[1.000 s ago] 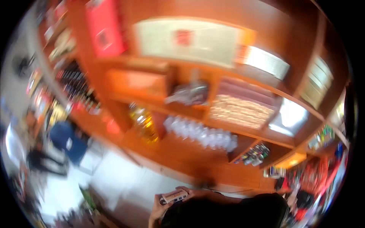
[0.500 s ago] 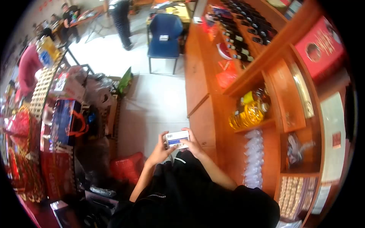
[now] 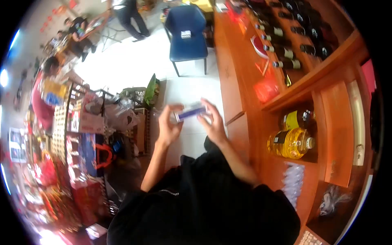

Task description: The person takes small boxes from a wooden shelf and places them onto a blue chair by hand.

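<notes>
A small white-and-blue box (image 3: 191,114) is held up in front of my body, one narrow blue side facing me. At its left end, my left hand (image 3: 169,127) grips it with curved fingers and thumb. My right hand (image 3: 214,125) pinches the opposite end, fingers on the far side and thumb near the front edge. Print on the box is too blurred to read. Both hands are over the pale tiled floor, between the shelves.
A wooden cabinet (image 3: 239,81) with wine bottles (image 3: 281,53) and an oil bottle (image 3: 290,143) runs along the right. Stacked goods and a blue gift bag (image 3: 90,153) crowd the left. Ahead stands a blue chair (image 3: 185,34); people are in the background.
Both hands have raised the box and turned it, so a narrow blue side shows instead of its broad printed face. The camera view has shifted, and the chair appears farther right.
</notes>
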`<state>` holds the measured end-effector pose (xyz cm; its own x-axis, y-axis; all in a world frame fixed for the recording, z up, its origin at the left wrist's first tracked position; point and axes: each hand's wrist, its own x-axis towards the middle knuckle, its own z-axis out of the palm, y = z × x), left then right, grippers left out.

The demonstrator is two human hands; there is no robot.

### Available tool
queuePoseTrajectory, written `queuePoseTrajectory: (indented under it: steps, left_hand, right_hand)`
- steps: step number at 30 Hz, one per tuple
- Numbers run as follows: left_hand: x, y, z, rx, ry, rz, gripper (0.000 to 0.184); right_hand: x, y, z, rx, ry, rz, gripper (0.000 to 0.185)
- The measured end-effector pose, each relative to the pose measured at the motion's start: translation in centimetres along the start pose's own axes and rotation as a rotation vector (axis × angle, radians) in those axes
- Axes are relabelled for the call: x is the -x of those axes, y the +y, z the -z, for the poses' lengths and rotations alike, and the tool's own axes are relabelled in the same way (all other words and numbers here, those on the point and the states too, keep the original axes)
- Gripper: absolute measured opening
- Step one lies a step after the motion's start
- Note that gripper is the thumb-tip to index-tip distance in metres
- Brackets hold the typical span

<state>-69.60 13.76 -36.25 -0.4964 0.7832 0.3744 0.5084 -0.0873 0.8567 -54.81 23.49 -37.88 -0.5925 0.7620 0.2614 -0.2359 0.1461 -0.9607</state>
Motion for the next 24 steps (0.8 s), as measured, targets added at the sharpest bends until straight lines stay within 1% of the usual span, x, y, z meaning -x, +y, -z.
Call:
queuePoseTrajectory:
  steps: [2,4,5,6,8,10,11,12,14,16,18,19,20,22,23,24]
  left_hand:
    - [-6.7,1.1,-1.0,0.051,0.006,-0.226,0.033]
    - [-11.9,2.7,-2.4,0.03,0.003,-0.328,0.034]
    - [-13.8,4.0,-2.8,0.02,-0.018,-0.313,0.034]
    - [-15.2,3.6,-3.1,-0.025,-0.006,-0.274,0.04]
    - [-17.5,2.4,-4.4,-0.081,0.161,-0.168,0.049]
    - [-18.7,-1.7,-4.6,0.168,0.165,-0.049,0.055]
    - [-18.8,-2.6,-4.4,0.251,0.159,0.019,0.055]
    - [-19.4,-3.5,-4.2,0.19,0.165,0.068,0.055]
    - [-20.4,-5.6,-3.6,0.302,0.184,0.229,0.057]
    - [-21.8,-7.8,-2.6,0.367,0.227,0.275,0.057]
    - [-23.6,-10.4,-1.3,0.52,0.27,0.265,0.057]
    - [-24.7,-11.5,-0.6,0.736,0.337,0.325,0.051]
    - [-26.0,-12.8,0.1,0.752,0.348,0.321,0.051]
    - [-29.2,-15.4,1.6,1.009,0.351,0.449,0.043]
    - [-30.5,-17.2,2.2,1.042,0.37,0.511,0.037]
    - [-31.7,-18.9,3.0,1.112,0.375,0.628,0.034]
  right_hand:
    - [-4.9,-2.7,1.6,-0.065,0.016,0.08,0.047]
    - [-8.8,-3.7,3.1,-0.067,0.078,0.166,0.043]
    - [-10.6,-3.5,3.6,-0.068,0.115,0.161,0.043]
    - [-12.2,-3.3,3.6,-0.1,0.14,0.2,0.041]
    - [-15.7,-2.2,3.4,-0.118,0.164,0.247,0.038]
    - [-18.3,0.3,2.3,0.113,0.182,0.275,0.034]
    - [-19.0,0.7,1.7,0.131,0.195,0.231,0.032]
    - [-20.5,1.5,1.5,0.136,0.176,0.226,0.032]
    - [-22.6,3.2,0.7,0.205,0.121,0.192,0.03]
    - [-25.0,4.9,-0.9,0.213,0.097,0.18,0.028]
    - [-27.5,7.2,-2.4,0.234,0.082,0.272,0.025]
    - [-28.9,7.9,-3.4,0.268,0.064,0.319,0.022]
    - [-30.3,8.4,-4.5,0.28,0.05,0.324,0.022]
    - [-33.3,8.8,-6.8,0.286,-0.083,0.386,0.022]
    - [-34.8,8.1,-7.9,0.381,-0.17,0.413,0.02]
    - [-36.3,7.9,-9.0,0.37,-0.266,0.436,0.027]
